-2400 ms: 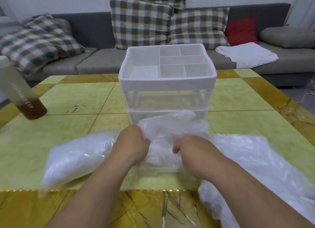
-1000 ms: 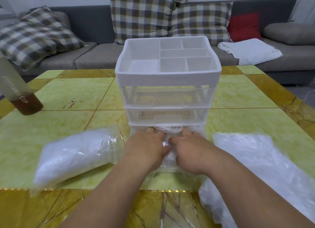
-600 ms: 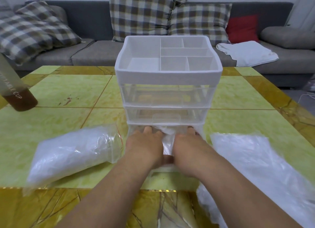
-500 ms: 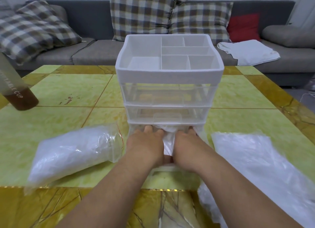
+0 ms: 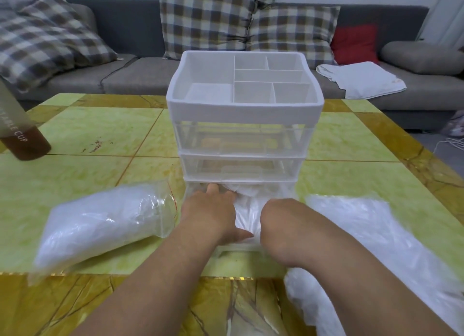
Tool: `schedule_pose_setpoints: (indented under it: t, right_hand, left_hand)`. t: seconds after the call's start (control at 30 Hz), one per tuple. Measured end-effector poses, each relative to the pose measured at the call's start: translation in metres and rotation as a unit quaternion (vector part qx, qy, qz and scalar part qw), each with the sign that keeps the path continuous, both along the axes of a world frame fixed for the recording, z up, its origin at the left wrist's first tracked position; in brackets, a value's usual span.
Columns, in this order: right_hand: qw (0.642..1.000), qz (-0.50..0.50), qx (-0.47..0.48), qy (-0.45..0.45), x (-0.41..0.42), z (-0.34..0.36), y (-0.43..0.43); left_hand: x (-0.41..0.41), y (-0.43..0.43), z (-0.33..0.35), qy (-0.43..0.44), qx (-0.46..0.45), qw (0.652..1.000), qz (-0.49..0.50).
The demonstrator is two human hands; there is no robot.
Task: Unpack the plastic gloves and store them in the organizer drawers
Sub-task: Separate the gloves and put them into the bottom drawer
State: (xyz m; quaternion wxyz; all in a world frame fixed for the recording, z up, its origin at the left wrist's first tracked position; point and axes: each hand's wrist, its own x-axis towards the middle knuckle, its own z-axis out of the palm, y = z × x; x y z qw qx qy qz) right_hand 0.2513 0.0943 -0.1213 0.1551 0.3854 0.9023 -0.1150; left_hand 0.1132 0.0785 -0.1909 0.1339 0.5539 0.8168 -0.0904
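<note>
A white organizer (image 5: 244, 114) with a divided top tray and three clear drawers stands mid-table. Its bottom drawer (image 5: 236, 251) is pulled out toward me and holds a crumpled wad of thin plastic gloves (image 5: 247, 210). My left hand (image 5: 209, 215) lies flat on the wad, fingers reaching under the drawer above. My right hand (image 5: 281, 222) presses down on the right side of the wad; its fingers are bent down out of sight. A full bag of gloves (image 5: 100, 225) lies to the left of the drawer.
A heap of loose clear plastic (image 5: 364, 235) lies right of the drawer, running to the table's near edge. A frosted bottle (image 5: 22, 140) with brown liquid stands at the far left. Beyond the green-and-gold table (image 5: 100, 135) is a grey sofa with checked cushions and a white cloth (image 5: 361, 78).
The wad of gloves, held up in front of the organizer before, now lies in the open bottom drawer. Both hands came down onto it; my right fingers have since tucked downward.
</note>
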Motion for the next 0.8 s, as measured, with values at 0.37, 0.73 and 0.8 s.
schedule_pose_setpoints:
  t: [0.37,0.73,0.8]
  right_hand:
    - [0.997,0.009,0.003,0.076,0.013,0.016,0.012]
    - [0.988,0.007,-0.141,0.063,0.016,-0.005,0.018]
    - [0.981,-0.028,-0.140,0.129,0.026,0.006,0.019]
  left_hand:
    - [-0.006,-0.003,0.010,-0.049,0.026,0.998,0.018]
    - [-0.001,-0.015,0.028,0.023,-0.003,1.000,0.021]
    - [0.001,-0.015,0.029,0.026,0.006,1.000,0.015]
